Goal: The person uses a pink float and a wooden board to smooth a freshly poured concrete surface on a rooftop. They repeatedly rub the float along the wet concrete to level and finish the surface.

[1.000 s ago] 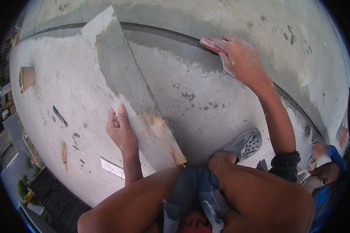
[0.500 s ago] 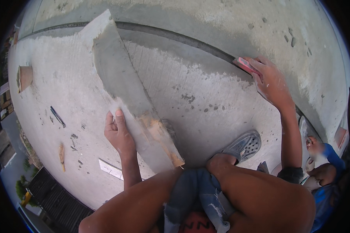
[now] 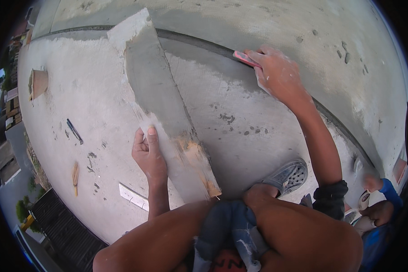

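A long flat board, coated with wet grey cement and bare wood near its lower end, slants across the middle with its far end by the dark groove. My left hand grips the board's left edge, thumb on top. Farther right, my right hand is closed around a hand tool with a pinkish-red handle, held along the groove. The tool's working end is mostly hidden by my hand. Damp grey cement borders the groove on the near side.
My clog rests on the concrete at right. To the left lie a dark pen-like stick, a straw brush, a white strip and a bucket. Another person's blue sleeve shows at lower right.
My right hand has moved left and farther away along the groove with the pink-handled tool. The left hand keeps its hold on the board; the whole view has shifted slightly.
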### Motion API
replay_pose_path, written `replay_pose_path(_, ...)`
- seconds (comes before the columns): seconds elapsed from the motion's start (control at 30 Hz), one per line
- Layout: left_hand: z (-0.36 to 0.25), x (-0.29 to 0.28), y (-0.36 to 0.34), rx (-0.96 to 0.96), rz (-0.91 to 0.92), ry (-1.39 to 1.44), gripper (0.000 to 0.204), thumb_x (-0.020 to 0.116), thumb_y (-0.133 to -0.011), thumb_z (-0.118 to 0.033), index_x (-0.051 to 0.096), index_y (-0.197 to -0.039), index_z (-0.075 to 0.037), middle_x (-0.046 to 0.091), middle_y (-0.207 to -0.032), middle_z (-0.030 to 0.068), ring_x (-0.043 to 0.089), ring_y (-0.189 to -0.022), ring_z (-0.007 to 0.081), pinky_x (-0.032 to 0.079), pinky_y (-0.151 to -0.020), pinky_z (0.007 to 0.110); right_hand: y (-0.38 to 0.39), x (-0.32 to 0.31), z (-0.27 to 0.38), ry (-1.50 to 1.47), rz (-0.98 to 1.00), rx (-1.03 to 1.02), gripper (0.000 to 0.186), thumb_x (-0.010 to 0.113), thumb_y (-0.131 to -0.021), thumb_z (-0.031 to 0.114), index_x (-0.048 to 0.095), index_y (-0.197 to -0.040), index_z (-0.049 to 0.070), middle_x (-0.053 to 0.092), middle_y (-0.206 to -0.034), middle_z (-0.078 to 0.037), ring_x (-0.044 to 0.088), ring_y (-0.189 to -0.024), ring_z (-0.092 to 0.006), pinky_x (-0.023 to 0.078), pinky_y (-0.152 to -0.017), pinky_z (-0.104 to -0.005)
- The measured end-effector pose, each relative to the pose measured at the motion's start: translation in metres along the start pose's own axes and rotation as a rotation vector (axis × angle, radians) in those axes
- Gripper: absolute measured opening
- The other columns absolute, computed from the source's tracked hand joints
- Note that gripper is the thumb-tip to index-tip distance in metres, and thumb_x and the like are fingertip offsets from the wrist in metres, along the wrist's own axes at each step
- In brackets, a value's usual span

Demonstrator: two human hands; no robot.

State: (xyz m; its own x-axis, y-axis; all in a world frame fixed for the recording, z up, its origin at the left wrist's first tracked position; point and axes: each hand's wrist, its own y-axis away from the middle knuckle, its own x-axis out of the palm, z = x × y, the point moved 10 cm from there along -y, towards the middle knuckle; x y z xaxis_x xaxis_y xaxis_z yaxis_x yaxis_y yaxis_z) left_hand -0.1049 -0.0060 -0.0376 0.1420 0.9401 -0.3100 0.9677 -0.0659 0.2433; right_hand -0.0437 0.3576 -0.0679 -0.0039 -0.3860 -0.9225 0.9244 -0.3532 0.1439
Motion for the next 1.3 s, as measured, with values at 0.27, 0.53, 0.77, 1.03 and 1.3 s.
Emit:
replay_pose_path(0.27, 0.011, -0.017, -0.004, -0.025, -0.058, -0.002, 0.04, 0.062, -0.108, -0.021, 0.058, -0.13, 0.012, 0.076, -0.101, 0.013, 0.07, -0.084, 0.0087, 0.055, -0.075, 0.02, 0.037, -0.003, -0.03, 0.053, 0.112, 0.055, 0.041, 0.064, -0.095, 0.006, 0.068, -0.135, 0.016, 0.066, -0.116, -0.01, 0.067, -0.108, -0.0307, 0.055, -0.09, -0.044)
replay_pose_path(0.53, 0.009, -0.026, -0.01, 0.009, -0.076, -0.031, 0.041, 0.062, -0.108, -0.024, 0.058, -0.13, 0.011, 0.076, -0.098, 0.0152, 0.072, -0.079, 0.011, 0.056, -0.071, 0.022, 0.081, -0.047, -0.067, -0.017, 0.002, 0.128, 0.042, 0.066, -0.096, 0.008, 0.069, -0.136, 0.019, 0.068, -0.118, -0.009, 0.067, -0.107, -0.0321, 0.055, -0.09, -0.0432)
replay_pose_path(0.77, 0.005, -0.006, -0.011, 0.039, -0.013, -0.044, 0.04, 0.06, -0.109, -0.024, 0.059, -0.13, 0.01, 0.076, -0.102, 0.0151, 0.072, -0.083, 0.0115, 0.056, -0.073, 0.021, 0.068, -0.019, -0.058, 0.043, 0.014, 0.125, 0.04, 0.065, -0.097, 0.009, 0.069, -0.135, 0.019, 0.068, -0.12, -0.007, 0.067, -0.107, -0.0311, 0.056, -0.088, -0.0432)
replay_pose_path(1.03, 0.005, 0.001, -0.01, 0.031, -0.004, -0.061, 0.039, 0.061, -0.109, -0.023, 0.06, -0.129, 0.01, 0.076, -0.104, 0.0148, 0.072, -0.086, 0.0119, 0.057, -0.075, 0.022, 0.129, -0.031, -0.118, 0.014, 0.067, 0.222, 0.039, 0.064, -0.096, 0.007, 0.069, -0.134, 0.016, 0.068, -0.121, -0.01, 0.067, -0.106, -0.0329, 0.054, -0.088, -0.0446)
replay_pose_path(1.3, 0.01, 0.001, -0.017, 0.037, -0.01, -0.097, 0.039, 0.061, -0.109, -0.024, 0.06, -0.128, 0.01, 0.075, -0.106, 0.0152, 0.071, -0.087, 0.0117, 0.056, -0.077, 0.023, 0.161, -0.06, -0.145, -0.059, -0.048, 0.229, 0.04, 0.066, -0.095, 0.006, 0.068, -0.134, 0.017, 0.068, -0.123, -0.01, 0.067, -0.106, -0.0347, 0.055, -0.086, -0.0451)
